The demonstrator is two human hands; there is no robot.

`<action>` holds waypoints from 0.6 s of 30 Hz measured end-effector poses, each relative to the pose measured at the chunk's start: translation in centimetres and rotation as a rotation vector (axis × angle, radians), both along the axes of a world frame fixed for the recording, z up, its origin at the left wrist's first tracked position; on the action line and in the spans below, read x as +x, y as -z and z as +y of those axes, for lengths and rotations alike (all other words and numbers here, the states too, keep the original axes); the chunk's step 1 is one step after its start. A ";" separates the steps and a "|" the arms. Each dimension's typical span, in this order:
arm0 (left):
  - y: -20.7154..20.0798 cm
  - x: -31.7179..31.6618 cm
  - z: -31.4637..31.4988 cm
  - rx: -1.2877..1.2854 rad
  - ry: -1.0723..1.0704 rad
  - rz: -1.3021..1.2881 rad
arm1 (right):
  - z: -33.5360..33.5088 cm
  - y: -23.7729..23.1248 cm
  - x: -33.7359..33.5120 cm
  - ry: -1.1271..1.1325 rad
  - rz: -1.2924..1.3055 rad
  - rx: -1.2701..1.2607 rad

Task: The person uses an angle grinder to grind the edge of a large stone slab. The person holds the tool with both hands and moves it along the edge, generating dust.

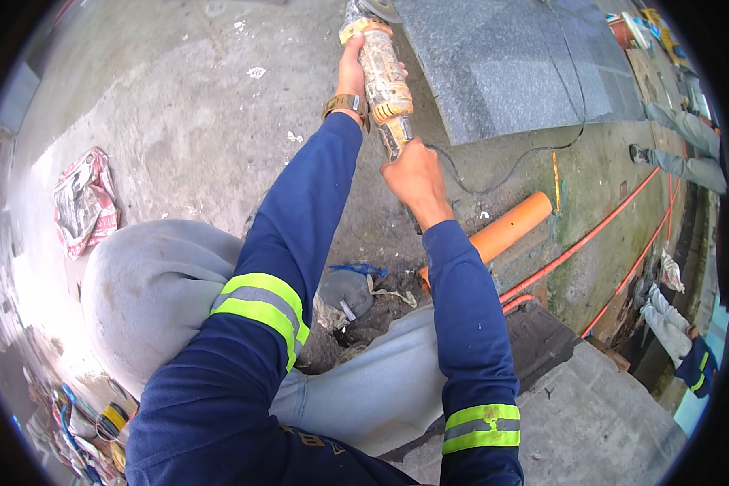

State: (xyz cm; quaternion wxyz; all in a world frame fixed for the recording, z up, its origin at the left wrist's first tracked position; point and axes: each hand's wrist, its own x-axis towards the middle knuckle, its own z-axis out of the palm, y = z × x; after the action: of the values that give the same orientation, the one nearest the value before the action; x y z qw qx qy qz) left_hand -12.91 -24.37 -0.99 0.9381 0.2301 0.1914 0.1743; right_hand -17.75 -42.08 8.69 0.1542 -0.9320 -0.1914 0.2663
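Observation:
Both my hands hold a worn, dusty yellow angle grinder [385, 77] stretched out ahead of me. My left hand [351, 79] is wrapped round the front of its body, just behind the yellow collar, with fingertips showing on the far side. Closed on the rear handle is my right hand [418, 180]. The grinder's disc [381, 9] is partly cut off by the top edge, beside the left edge of a large grey stone slab [502, 77]. I cannot tell whether the disc touches the slab. A black cord [494, 189] runs from near the handle across the slab.
An orange pipe [510, 227] lies right of my right forearm, near long orange-red conduits [579, 247]. A crumpled red-and-white bag [87, 198] lies left. Tangled cables [81, 429] sit at the lower left. One person's legs [684, 146] and another person [680, 340] appear at the right.

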 end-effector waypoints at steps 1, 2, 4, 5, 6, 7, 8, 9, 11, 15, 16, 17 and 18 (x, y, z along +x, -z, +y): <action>0.1 0.2 0.2 -0.008 0.005 0.001 | 0.1 0.1 0.2 -0.004 0.001 0.001; 0.1 0.3 0.2 -0.019 0.006 0.000 | 0.2 0.2 0.3 -0.006 0.003 -0.002; 0.3 0.6 0.3 -0.040 0.008 -0.001 | 0.3 0.5 0.6 -0.005 0.006 0.001; 0.4 0.8 0.5 -0.039 0.011 0.000 | 0.5 0.5 0.8 -0.005 0.005 0.008; 0.5 1.0 0.8 -0.039 0.014 0.001 | 0.7 0.5 0.9 -0.006 0.004 0.014; 0.6 1.2 1.0 -0.037 0.016 0.002 | 0.8 0.4 0.9 -0.004 0.003 0.014; 0.7 1.3 1.0 -0.047 0.021 0.000 | 0.8 0.4 1.0 0.001 0.001 0.011; 0.8 1.4 0.9 -0.057 0.026 -0.002 | 0.8 0.4 1.1 0.005 -0.001 0.008; 0.8 1.6 0.8 -0.063 0.022 -0.003 | 0.9 0.7 1.3 -0.006 -0.021 0.006; 0.7 1.5 0.9 -0.043 0.012 0.005 | 1.1 0.3 1.1 -0.006 -0.027 0.008; 0.6 1.4 0.9 -0.037 0.015 0.008 | 1.1 0.2 1.0 -0.002 -0.025 0.007; 0.5 1.3 0.9 -0.043 0.017 0.010 | 1.1 0.1 0.8 0.001 -0.023 0.004; 0.4 1.2 0.8 -0.049 0.018 0.012 | 1.1 0.0 0.7 0.003 -0.021 0.001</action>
State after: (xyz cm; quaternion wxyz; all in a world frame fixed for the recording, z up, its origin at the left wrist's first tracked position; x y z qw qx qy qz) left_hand -11.74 -23.57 -1.39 0.9438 0.2099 0.1993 0.1596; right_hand -17.04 -41.01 8.69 0.1529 -0.9351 -0.1916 0.2561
